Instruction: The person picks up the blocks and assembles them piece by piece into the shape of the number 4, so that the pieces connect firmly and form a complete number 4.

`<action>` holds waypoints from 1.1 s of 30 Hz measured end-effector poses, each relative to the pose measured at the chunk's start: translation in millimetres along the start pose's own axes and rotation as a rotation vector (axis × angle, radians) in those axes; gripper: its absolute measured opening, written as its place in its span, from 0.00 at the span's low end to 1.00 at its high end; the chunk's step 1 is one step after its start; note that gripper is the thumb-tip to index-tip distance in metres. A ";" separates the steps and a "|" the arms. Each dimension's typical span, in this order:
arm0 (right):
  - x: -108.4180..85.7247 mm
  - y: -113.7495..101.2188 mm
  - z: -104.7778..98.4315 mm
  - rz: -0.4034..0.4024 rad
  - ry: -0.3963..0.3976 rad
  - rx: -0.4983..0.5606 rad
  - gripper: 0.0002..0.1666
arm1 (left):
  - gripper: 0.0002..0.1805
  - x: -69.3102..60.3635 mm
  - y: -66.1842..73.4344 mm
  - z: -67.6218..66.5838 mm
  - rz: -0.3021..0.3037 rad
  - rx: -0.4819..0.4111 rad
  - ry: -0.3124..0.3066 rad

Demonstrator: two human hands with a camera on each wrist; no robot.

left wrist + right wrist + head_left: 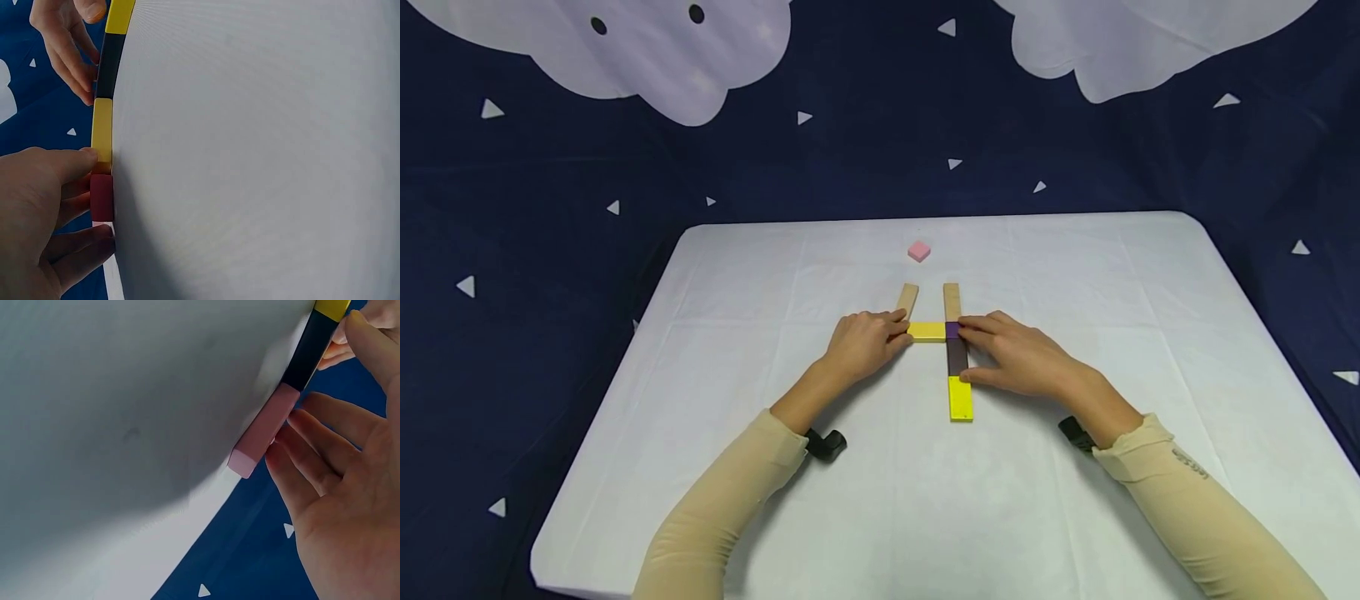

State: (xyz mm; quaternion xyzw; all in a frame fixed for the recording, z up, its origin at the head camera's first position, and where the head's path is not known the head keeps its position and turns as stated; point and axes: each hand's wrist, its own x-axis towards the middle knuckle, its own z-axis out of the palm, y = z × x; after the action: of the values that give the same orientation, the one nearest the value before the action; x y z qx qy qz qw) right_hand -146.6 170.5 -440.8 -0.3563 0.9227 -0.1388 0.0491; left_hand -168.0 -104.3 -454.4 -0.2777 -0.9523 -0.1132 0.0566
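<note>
In the head view my left hand rests its fingertips at the left end of a yellow bar block. The left wrist view shows the thumb touching a yellow block and fingers beside a red block. My right hand touches a purple block with its fingers; its thumb lies near where a dark block meets a bright yellow block. In the right wrist view its fingertips meet the side of a pink block. My hands hide some blocks in the head view.
Two wood-coloured blocks extend away from me: the left one slants and the right one stands in line with the dark block. A small pink block lies apart, farther back on the white tabletop. A dark cloth hangs behind.
</note>
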 end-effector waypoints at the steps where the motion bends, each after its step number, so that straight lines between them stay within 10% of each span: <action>1: 0.0 0.3 -0.3 -0.001 0.007 0.010 0.45 | 0.20 0.0 0.2 -0.2 -0.001 -0.001 -0.001; 33: 63.6 51.8 -36.9 0.177 0.194 0.258 0.20 | 0.19 0.2 1.2 -1.4 -0.018 -0.015 -0.001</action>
State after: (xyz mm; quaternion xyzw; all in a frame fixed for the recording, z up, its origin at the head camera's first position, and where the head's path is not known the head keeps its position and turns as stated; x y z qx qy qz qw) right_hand -234.1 172.6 -420.1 -0.2494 0.9254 -0.2850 0.0174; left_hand -167.5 -103.6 -452.8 -0.2696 -0.9539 -0.1205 0.0530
